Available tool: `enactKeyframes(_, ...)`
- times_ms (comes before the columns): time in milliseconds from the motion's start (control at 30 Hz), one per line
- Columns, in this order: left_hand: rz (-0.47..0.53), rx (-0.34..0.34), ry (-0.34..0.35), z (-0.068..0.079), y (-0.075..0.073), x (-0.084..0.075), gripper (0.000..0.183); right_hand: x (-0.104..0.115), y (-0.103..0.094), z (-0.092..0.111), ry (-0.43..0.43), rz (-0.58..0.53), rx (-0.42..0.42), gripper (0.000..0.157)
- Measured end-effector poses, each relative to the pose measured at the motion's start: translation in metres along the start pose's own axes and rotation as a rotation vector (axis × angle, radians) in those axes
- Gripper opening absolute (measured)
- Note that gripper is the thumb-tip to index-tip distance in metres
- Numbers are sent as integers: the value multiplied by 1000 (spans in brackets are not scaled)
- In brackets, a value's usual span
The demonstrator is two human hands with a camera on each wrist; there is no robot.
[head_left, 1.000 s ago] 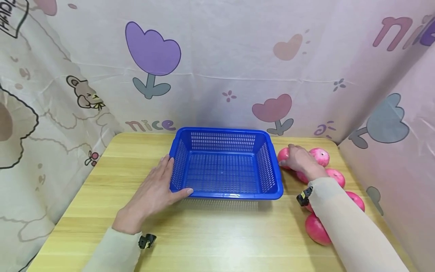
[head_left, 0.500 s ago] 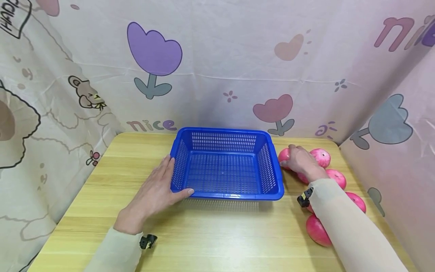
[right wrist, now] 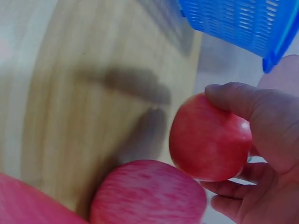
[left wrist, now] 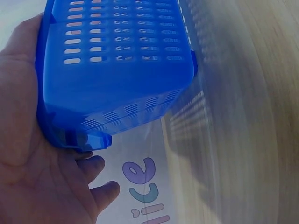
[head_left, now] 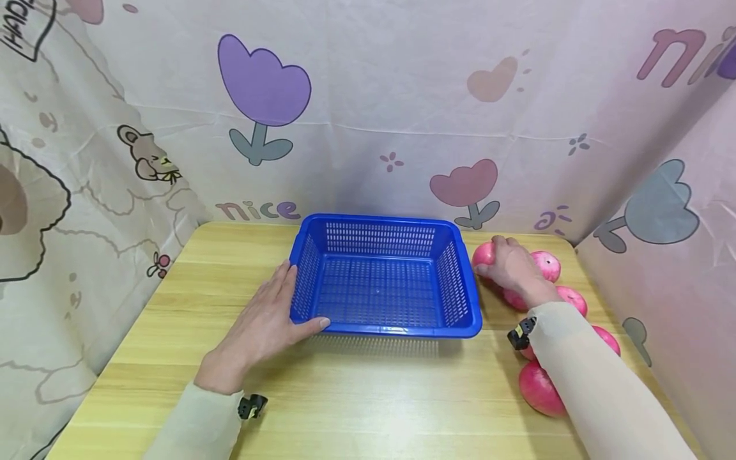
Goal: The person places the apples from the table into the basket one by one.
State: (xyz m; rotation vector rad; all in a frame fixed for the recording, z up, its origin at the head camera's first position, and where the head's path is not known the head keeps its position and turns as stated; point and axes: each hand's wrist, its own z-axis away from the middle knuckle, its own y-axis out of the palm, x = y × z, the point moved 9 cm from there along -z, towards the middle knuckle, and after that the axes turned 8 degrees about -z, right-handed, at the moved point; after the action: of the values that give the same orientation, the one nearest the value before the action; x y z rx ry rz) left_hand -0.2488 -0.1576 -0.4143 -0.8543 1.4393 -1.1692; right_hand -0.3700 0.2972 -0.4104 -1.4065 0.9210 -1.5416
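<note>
"Hands?"
"Left hand (head_left: 267,319): fingers straight, laid along the left wall of one blue perforated basket (head_left: 391,331), gripping nothing. Right hand (head_left: 513,265): thumb and fingers curled round one red apple (right wrist: 210,140)."
"Bearing?"
"Held apple: just right of the basket, right hand nearer; basket's long axis, left to right."
"Remainder?"
"Other apples (head_left: 542,390): counter (head_left: 368,399), right side, partly hidden by the right sleeve (head_left: 604,383)."
</note>
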Motion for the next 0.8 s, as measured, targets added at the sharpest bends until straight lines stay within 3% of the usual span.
enactKeyframes(267, -4, 4, 4, 0, 0, 0, 127, 35, -41, 7, -101, -37, -168, 82)
enactKeyframes(433, -4, 2, 3, 0, -2, -1, 128, 75, -62, 14, -161, -79, -196, 78)
enactKeyframes(800, 4, -24, 19, 1, -3, -2, 128, 170, -61, 24, -319, -121, -191, 77)
